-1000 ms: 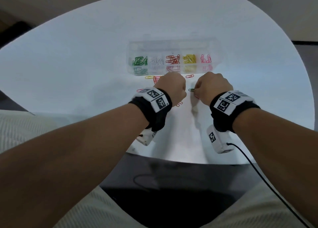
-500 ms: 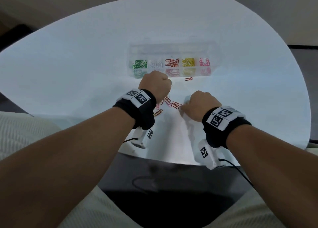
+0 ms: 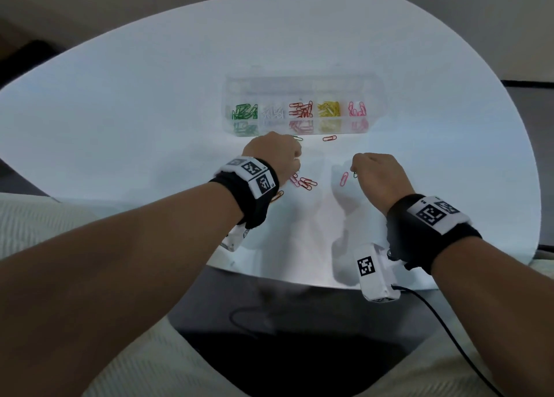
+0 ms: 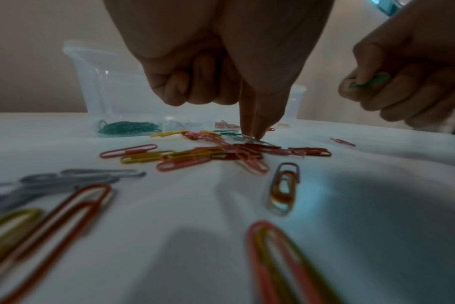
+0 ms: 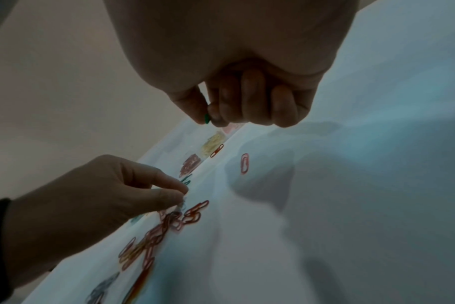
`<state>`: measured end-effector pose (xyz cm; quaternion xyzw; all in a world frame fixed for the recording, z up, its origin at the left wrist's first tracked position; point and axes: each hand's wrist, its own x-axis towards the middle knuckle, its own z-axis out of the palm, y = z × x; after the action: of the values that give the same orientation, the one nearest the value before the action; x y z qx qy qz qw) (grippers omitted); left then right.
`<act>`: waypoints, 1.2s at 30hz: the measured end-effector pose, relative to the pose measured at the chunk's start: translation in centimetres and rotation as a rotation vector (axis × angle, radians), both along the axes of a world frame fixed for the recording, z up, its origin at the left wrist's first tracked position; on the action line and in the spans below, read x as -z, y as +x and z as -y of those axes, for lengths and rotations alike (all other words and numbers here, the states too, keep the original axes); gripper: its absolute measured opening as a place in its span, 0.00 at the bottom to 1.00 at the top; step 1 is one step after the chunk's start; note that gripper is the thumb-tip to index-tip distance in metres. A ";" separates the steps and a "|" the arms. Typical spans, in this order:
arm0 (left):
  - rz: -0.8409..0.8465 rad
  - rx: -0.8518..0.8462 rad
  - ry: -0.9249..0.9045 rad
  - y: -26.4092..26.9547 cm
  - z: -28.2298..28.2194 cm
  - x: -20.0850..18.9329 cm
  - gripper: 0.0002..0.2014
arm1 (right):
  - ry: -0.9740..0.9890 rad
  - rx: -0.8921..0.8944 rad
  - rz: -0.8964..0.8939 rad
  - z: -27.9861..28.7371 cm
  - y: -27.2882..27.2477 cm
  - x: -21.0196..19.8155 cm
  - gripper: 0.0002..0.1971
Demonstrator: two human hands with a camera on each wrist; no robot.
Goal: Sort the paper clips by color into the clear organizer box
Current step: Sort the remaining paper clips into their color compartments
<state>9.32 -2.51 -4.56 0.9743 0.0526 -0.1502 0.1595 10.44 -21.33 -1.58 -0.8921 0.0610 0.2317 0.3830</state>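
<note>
A: Where is the clear organizer box point(image 3: 299, 126)?

B: On the white table point(image 3: 120, 111), beyond both hands. Its compartments hold green, white, red, yellow and pink clips, left to right.

A: And the right hand point(image 3: 378, 177)?

B: It hangs above the table on the near side of the box, fingers curled in. The thumb and forefinger pinch a green paper clip point(image 4: 369, 80), whose end pokes out below the fingertips point(image 5: 216, 117). A pink clip point(image 3: 344, 179) lies on the table just left of that hand.

A: The left hand point(image 3: 274, 156)?

B: Just in front of the box, over the loose pile of clips point(image 4: 221, 153). Thumb and forefinger are brought together tip to tip and pointing down onto a pale clip point(image 4: 249, 139) at the pile's far edge; the other fingers are folded into the palm.

A: Has it lifted that clip?

B: I cannot tell; the tips touch it at the table.
</note>
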 end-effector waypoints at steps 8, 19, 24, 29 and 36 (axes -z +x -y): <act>0.030 0.017 0.058 0.0 0.6 0.3 0.13 | 0.114 0.115 -0.094 -0.3 -0.5 0.0 0.23; 0.041 0.126 0.066 -0.4 1.8 0.6 0.11 | 0.217 0.129 -0.165 -0.7 -0.8 -0.2 0.15; 0.034 0.159 0.135 0.3 2.1 0.7 0.10 | 0.380 0.156 -0.256 -0.6 -1.0 -0.4 0.12; 0.032 0.184 0.165 0.6 2.1 0.6 0.08 | 0.413 0.200 -0.293 -0.5 -0.9 0.0 0.13; 0.000 0.276 0.229 0.6 2.4 -0.6 0.09 | 0.387 0.172 -0.313 -0.6 -1.3 0.3 0.13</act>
<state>9.96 -4.90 -3.91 0.9841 -0.0646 -0.1635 0.0251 9.19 -20.71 -1.89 -0.7471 0.1496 0.3407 0.5507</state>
